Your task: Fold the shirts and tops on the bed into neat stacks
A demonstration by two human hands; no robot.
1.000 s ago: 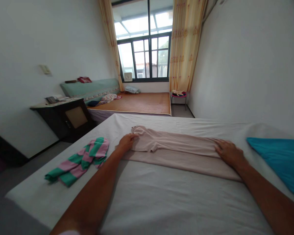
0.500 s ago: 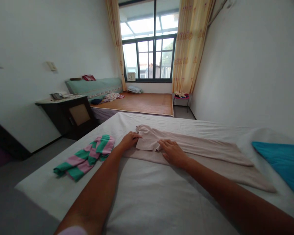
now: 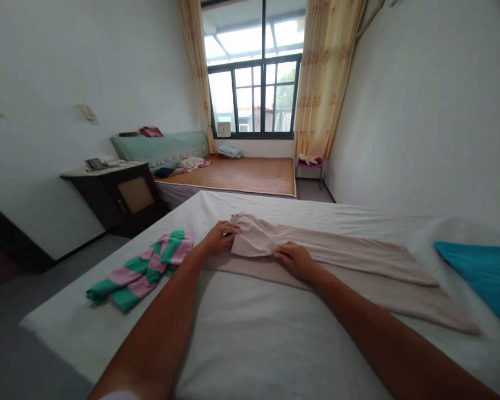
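Observation:
A long pale pink garment [image 3: 350,255] lies stretched across the white bed sheet [image 3: 270,344], folded lengthwise. My left hand [image 3: 219,236] pinches the garment's left end, where a short sleeve sits on top. About a hand's width to the right, my right hand [image 3: 295,260] grips the near edge of that same sleeve. Both arms reach forward over the bed.
A green and pink striped garment [image 3: 144,270] lies crumpled near the bed's left edge. A teal cloth [image 3: 483,272] lies at the right. Beyond the bed stand a dark cabinet [image 3: 116,197], a second bed with a mat [image 3: 241,173], a small stool [image 3: 309,164] and a curtained window.
My right hand has moved from the garment's right part to the left end beside my left hand, and its fingers now curl on the sleeve edge. The left hand stayed.

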